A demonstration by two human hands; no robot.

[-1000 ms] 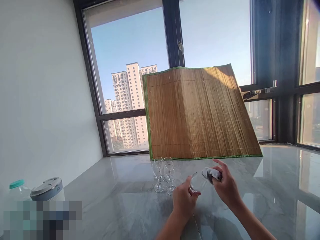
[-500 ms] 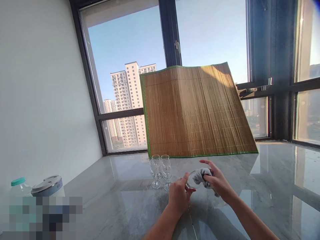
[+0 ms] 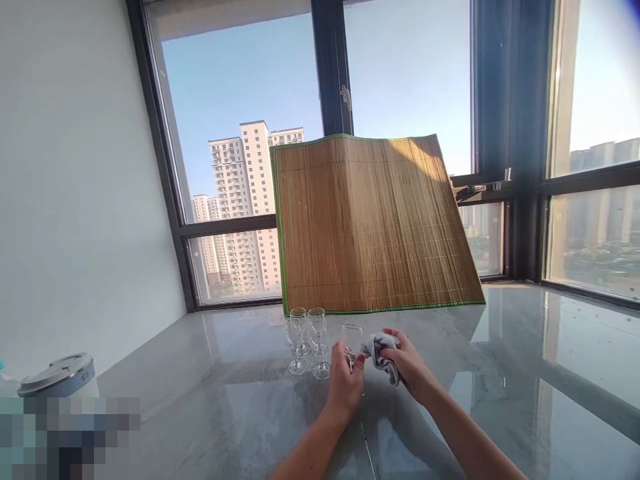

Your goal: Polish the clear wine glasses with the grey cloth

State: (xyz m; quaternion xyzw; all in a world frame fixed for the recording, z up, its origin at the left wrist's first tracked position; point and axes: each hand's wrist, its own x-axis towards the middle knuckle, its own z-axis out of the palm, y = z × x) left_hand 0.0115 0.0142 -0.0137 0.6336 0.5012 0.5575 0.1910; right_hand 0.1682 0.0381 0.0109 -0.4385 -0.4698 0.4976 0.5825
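Note:
My left hand (image 3: 346, 377) is closed around the lower part of a clear stemmed glass (image 3: 352, 335), which stands upright just above the grey marbled surface. Its stem is mostly hidden behind my fingers. In my right hand (image 3: 411, 367) a bunched grey-white cloth (image 3: 383, 355) is gripped. The cloth sits right beside the glass, its left end close to the fingers of my left hand; whether it touches the glass I cannot tell. Several similar glasses (image 3: 297, 367) stand upright in a tight group to the left of my left hand.
A bamboo mat (image 3: 375, 227) with green edging leans against the window behind the glasses. At the left edge stand a lidded cup (image 3: 57, 375) and part of a bottle (image 3: 7, 383), both partly blurred out. The shiny marbled countertop (image 3: 215, 400) reaches to the windows.
The glass has gone from tilted, with the cloth at its mouth, to upright. My right hand has drawn the cloth out to its side. The view has turned slightly right.

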